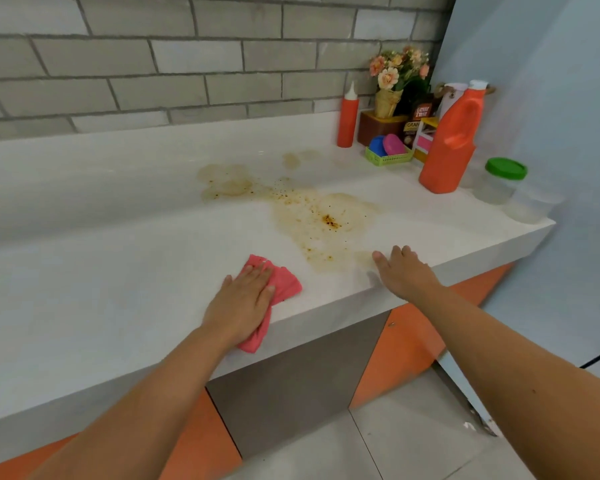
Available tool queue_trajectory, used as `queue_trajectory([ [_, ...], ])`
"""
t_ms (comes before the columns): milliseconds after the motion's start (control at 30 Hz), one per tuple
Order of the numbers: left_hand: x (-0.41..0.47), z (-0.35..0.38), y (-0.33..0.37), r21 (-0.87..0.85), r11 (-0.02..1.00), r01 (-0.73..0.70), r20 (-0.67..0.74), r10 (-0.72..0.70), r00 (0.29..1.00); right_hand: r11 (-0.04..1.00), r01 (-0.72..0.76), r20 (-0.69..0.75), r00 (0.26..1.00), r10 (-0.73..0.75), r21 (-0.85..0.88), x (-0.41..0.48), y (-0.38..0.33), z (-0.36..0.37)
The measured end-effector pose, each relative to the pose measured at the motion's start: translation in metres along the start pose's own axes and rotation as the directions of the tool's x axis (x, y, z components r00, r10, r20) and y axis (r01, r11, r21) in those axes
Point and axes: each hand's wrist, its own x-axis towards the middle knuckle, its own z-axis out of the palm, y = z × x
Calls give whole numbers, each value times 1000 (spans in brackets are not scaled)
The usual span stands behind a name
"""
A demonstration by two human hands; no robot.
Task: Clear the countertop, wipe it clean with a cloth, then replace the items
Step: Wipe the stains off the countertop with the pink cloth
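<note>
White table [118, 202] with brown spill [319, 216] mid-frame | left hand [243, 299] fingers [258, 277] flat, pressing pink cloth [288, 284] lower centre | right hand [406, 271] spread, empty | risk: one pass smears spill toward orange bottle [451, 150].

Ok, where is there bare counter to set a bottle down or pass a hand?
Bare: the left stretch of the counter, from the brick wall to the front edge, left of the cloth and stain. A narrower clean strip lies between the stain and the orange jug. Crowded: the far right corner, with squeeze bottle, basket, jug and jar.
</note>
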Motion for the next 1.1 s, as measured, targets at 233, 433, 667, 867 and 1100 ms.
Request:
queue_trajectory([
  [233,78,-10,-26,50,949,310,-102,-304,947,984,62,30,998,-58,-167,15,20,16],
  [433,75,9,63,-21,1000,-5,-43,5,999,990,54,31,998,-51,-131,19,19,12],
  [667,53,4,28,-9,1000,-4,-21,4,1000,997,73,122,990,-71,-18,21,24,2],
  [867,108,0,34,38,986,162,-38,-160,986,986,-14,148,989,-11,167,24,33,-3],
  [1100,33,29,96,22,987,-161,34,160,987,993,59,191,979,-77,99,32,38,-1],
])
